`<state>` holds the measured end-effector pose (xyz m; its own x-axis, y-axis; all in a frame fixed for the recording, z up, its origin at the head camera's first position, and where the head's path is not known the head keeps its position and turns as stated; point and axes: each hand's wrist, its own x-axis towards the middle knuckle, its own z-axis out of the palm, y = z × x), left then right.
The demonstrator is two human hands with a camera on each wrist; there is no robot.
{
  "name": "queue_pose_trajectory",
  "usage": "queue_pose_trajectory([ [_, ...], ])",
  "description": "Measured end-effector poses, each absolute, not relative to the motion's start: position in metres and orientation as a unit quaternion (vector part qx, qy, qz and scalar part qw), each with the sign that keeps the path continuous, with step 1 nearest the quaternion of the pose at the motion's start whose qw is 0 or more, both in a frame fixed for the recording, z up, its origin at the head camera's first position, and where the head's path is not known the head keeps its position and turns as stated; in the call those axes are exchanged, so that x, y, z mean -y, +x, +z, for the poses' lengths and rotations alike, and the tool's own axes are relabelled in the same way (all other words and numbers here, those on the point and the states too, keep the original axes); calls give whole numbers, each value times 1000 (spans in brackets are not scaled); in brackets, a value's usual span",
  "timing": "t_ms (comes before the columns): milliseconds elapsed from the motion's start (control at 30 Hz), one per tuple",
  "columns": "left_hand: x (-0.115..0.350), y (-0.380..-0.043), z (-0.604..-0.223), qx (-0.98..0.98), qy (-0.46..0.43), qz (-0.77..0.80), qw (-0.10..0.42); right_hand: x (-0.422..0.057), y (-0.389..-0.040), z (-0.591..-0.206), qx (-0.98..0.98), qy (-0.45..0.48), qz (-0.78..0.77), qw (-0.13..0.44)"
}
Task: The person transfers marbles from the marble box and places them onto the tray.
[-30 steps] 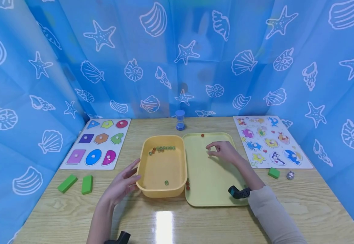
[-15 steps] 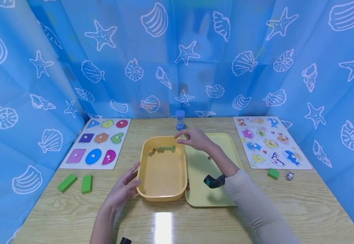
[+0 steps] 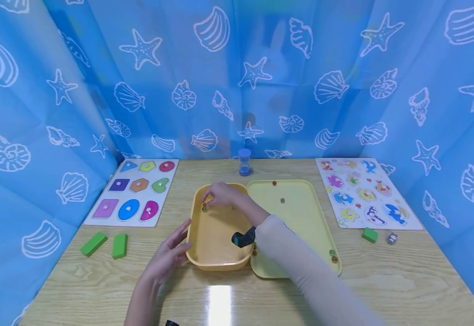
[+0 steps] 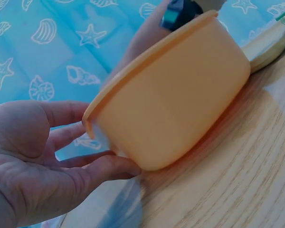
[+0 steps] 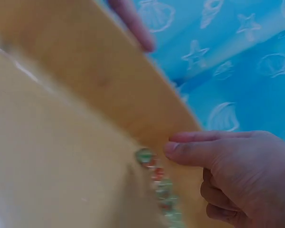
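An orange-yellow plastic basin (image 3: 218, 240) stands mid-table. Fairly straight fingers of my left hand (image 3: 167, 256) rest on its left side; in the left wrist view, fingertips touch the rim and the thumb meets the wall's lower corner. My right hand (image 3: 220, 195) reaches into the basin's far end, index finger and thumb extended, other fingers curled in. Nothing shows between its fingertips in the right wrist view. Green and red glass marbles (image 5: 145, 156) lie in a row along the wall below the thumb, partly hidden by the hand in the head view.
A pale yellow tray (image 3: 302, 217) with several marbles adjoins the basin's right side. Puzzle boards (image 3: 114, 217) (image 3: 408, 217) lie left and right. A blue hourglass (image 3: 244, 162) stands behind, green blocks (image 3: 119, 246) (image 3: 370, 235) and a small figurine (image 3: 392, 238) at the sides.
My right hand has moved left from over the tray into the basin's far end. A green marble near the basin's front has left that spot. My left hand stays at the basin's side.
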<state>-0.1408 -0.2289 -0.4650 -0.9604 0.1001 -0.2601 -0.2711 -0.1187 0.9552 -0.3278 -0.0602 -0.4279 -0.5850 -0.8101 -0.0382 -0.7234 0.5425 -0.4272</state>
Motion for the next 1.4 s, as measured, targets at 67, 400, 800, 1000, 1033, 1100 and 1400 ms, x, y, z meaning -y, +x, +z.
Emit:
queue_pose_trajectory([
  [67,228,-140,-464,-649,-64,748,125,66,-328,-435,-876,-437,-166,121],
  [400,229,-140,-466,-643,-57,754,121,70,-327,-446,-881,-435,-159,100],
  [800,228,-139,-469,-640,-54,756,125,-32,-320,-405,-865,-383,-317,74],
  [1000,229,-138,-469,-639,-44,756,136,-102,-316,-425,-891,-322,-317,38],
  [1033,229,-137,-468,-640,-47,755,136,-110,-315,-429,-895,-314,-315,41],
  [1100,229,-137,-466,-642,-56,753,134,-124,-311,-438,-901,-303,-305,51],
  [1400,225,-138,-456,-661,-83,733,138,-144,-304,-461,-921,-284,-263,50],
])
